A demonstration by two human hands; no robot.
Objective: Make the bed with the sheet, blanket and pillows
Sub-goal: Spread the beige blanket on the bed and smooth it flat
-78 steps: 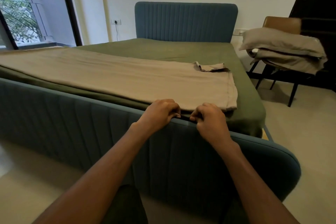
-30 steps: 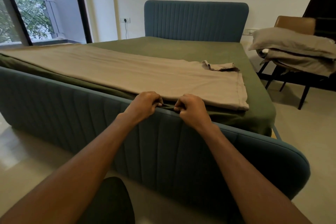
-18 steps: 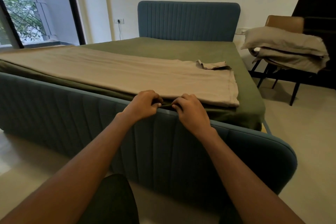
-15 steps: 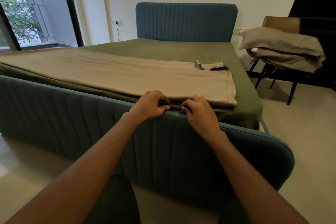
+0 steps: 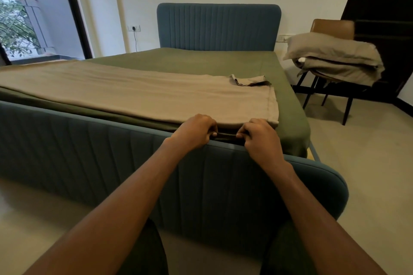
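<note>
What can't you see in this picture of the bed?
1. Head view: fingertips of the left hand and right hand, hidden behind their knuckles, gripping the dark green bed sheet.
2. Head view: left end of the flat beige blanket, cut by the picture edge.
3. Head view: pillow count in the folded beige stack on the brown chair; folds hide it.

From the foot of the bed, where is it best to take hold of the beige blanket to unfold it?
Grip the beige blanket at its turned-back corner, probably from the right: loose layers show there, while the near edge looks folded.
</note>
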